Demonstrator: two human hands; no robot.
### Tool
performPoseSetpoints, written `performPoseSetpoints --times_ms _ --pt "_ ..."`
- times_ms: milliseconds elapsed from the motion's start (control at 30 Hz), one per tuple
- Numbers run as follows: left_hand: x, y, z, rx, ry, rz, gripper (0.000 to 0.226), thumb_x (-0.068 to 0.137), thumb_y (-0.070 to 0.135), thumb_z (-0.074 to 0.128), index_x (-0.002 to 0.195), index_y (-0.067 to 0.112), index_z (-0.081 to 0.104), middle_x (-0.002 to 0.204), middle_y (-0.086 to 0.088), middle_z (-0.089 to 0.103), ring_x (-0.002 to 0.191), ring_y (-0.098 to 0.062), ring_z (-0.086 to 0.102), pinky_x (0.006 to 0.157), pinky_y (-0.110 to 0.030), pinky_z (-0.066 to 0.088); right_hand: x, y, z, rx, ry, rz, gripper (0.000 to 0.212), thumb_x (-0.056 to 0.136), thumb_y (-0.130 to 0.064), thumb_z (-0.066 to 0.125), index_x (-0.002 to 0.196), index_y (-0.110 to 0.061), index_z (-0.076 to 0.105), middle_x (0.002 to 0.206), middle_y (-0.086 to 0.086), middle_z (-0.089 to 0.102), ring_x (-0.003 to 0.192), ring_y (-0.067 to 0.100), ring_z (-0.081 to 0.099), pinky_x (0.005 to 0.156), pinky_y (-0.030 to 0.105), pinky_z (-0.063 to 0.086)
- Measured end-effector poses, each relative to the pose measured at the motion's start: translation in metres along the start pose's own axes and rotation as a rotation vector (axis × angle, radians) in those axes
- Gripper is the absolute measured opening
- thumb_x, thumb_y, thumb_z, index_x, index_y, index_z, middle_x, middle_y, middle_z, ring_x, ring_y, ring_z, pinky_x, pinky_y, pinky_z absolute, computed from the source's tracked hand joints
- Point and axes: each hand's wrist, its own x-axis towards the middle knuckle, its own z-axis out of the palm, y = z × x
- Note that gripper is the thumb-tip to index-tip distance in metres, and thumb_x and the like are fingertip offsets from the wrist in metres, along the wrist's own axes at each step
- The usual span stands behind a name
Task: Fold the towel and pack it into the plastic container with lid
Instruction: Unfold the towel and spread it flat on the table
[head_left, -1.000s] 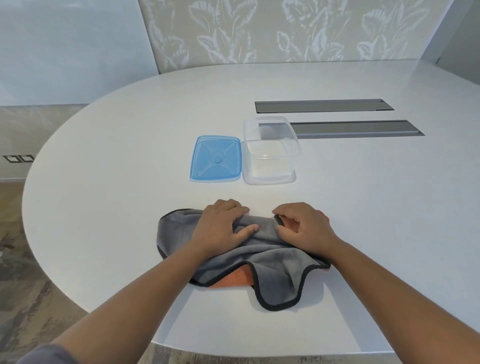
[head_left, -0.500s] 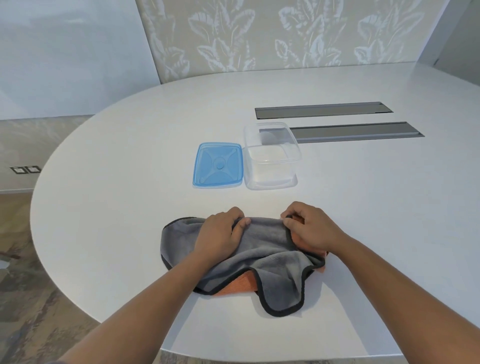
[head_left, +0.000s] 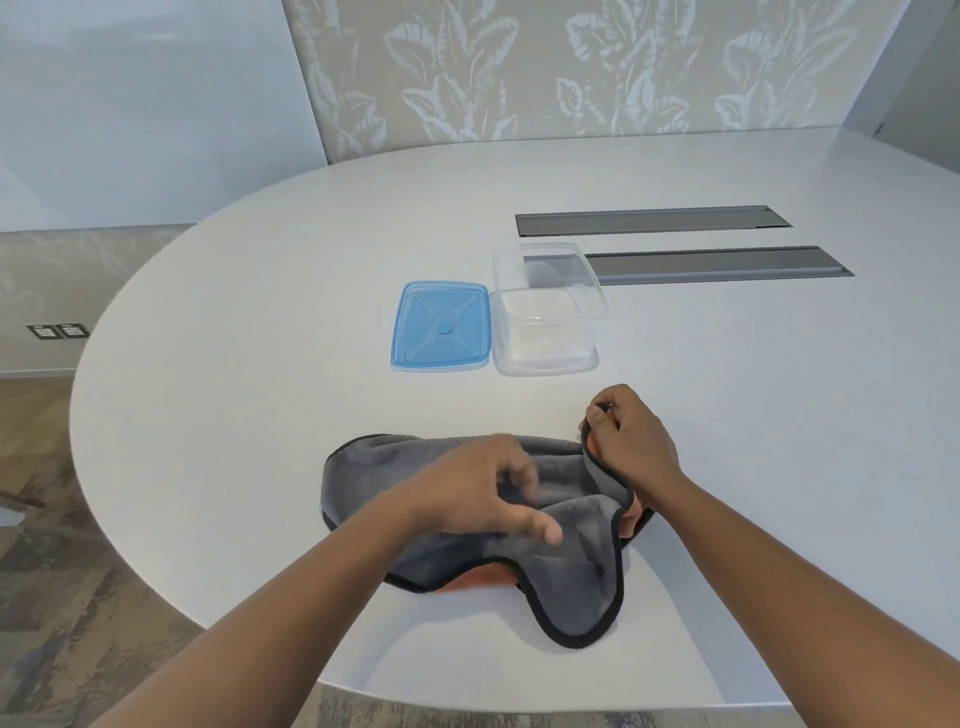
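Observation:
A grey towel (head_left: 571, 566) with black edging and an orange underside lies crumpled near the table's front edge. My right hand (head_left: 631, 441) pinches the towel's far right corner and holds it slightly raised. Over the middle of the towel hovers my left hand (head_left: 483, 493), blurred, with its fingers spread and nothing in them. Beyond the towel stands the clear plastic container (head_left: 545, 332), with nothing inside. Its blue lid (head_left: 441, 327) lies flat on the table, touching the container's left side.
The white oval table (head_left: 260, 364) carries two long grey recessed panels (head_left: 717, 265) behind and right of the container. The floor shows past the table's left and front edges. A patterned wall stands at the back.
My left hand has let go of the towel's far edge and pulled back with its fingers spread. My right hand has lifted the right corner up and away from me.

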Motion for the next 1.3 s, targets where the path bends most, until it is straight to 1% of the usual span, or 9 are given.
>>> performPoseSetpoints --times_ms 133,367,600,767,933,1100,1200,1233,1300 --pt "-0.004 0.012 -0.001 0.11 -0.383 -0.062 0.068 0.048 0.077 0.087 0.103 0.047 0.062 0.105 0.024 0.056 0.096 0.003 0.055 0.08 -0.022 0.046 0.001 -0.001 0.002 -0.029 0.008 0.009 0.009 0.098 -0.038 0.047 0.098 -0.04 0.056 0.09 -0.017 0.073 0.092 0.012 0.065 0.087 0.043 0.052" --pt "-0.008 0.029 0.002 0.354 -0.488 -0.063 0.063 0.052 0.062 0.095 0.095 0.034 0.059 0.112 0.016 0.041 0.108 -0.015 0.041 0.097 -0.04 0.047 -0.002 -0.004 0.0 0.007 0.013 0.025 0.021 0.102 -0.036 0.045 0.115 -0.044 0.059 0.106 -0.017 0.073 0.106 0.015 0.063 0.096 0.045 0.05" --pt "-0.012 0.038 0.018 0.631 -0.448 -0.013 0.045 0.066 0.044 0.088 0.093 0.025 0.058 0.116 0.002 0.038 0.104 -0.023 0.038 0.085 -0.042 0.044 -0.003 -0.004 -0.001 0.016 0.015 0.035 0.025 0.102 -0.034 0.043 0.117 -0.043 0.062 0.106 -0.017 0.073 0.106 0.014 0.064 0.095 0.044 0.051" --pt "-0.005 0.031 0.011 0.436 -0.415 -0.01 0.02 0.073 0.024 0.081 0.086 0.024 0.066 0.109 0.005 0.048 0.101 -0.021 0.05 0.085 -0.043 0.053 -0.005 -0.005 -0.001 0.001 0.003 0.036 0.026 0.102 -0.034 0.044 0.116 -0.043 0.063 0.107 -0.018 0.073 0.107 0.013 0.064 0.094 0.043 0.051" --pt "0.004 0.009 -0.009 0.035 -0.394 -0.087 0.013 0.073 0.022 0.073 0.082 0.018 0.064 0.073 0.012 0.062 0.063 -0.01 0.054 0.066 -0.031 0.047 -0.007 -0.01 -0.003 0.022 -0.025 0.062 0.022 0.093 -0.029 0.048 0.095 -0.042 0.065 0.086 -0.023 0.073 0.093 0.006 0.066 0.079 0.034 0.051" --pt "0.01 -0.017 0.001 -0.231 -0.052 -0.233 0.014 0.072 0.031 0.063 0.083 0.022 0.061 0.067 0.011 0.063 0.06 -0.006 0.054 0.062 -0.026 0.048 -0.007 -0.023 -0.014 -0.013 -0.171 0.046 0.013 0.082 -0.03 0.054 0.081 -0.026 0.066 0.085 -0.013 0.071 0.084 0.013 0.066 0.075 0.036 0.055" --pt "0.014 -0.023 0.007 -0.266 0.035 -0.24 0.02 0.071 0.04 0.061 0.083 0.024 0.058 0.068 0.013 0.059 0.061 -0.006 0.052 0.059 -0.024 0.046 -0.01 -0.039 -0.025 -0.104 -0.352 -0.06 0.04 0.082 -0.054 0.058 0.065 -0.019 0.052 0.07 -0.01 0.06 0.069 0.015 0.059 0.066 0.035 0.047" --pt "0.015 -0.024 0.008 -0.279 0.055 -0.24 0.019 0.071 0.041 0.061 0.082 0.025 0.057 0.066 0.016 0.058 0.061 -0.006 0.051 0.057 -0.022 0.045 -0.013 -0.044 -0.029 -0.159 -0.413 -0.101 0.05 0.079 -0.069 0.057 0.064 -0.021 0.052 0.076 -0.011 0.058 0.074 0.014 0.058 0.071 0.038 0.047" --pt "0.015 -0.027 0.008 -0.334 0.092 -0.257 0.014 0.077 0.039 0.065 0.083 0.028 0.059 0.067 0.019 0.062 0.062 -0.003 0.054 0.055 -0.019 0.045 -0.017 -0.05 -0.033 -0.379 -0.524 -0.224 0.064 0.069 -0.093 0.049 0.078 -0.032 0.066 0.121 -0.014 0.06 0.12 0.013 0.054 0.1 0.046 0.041"
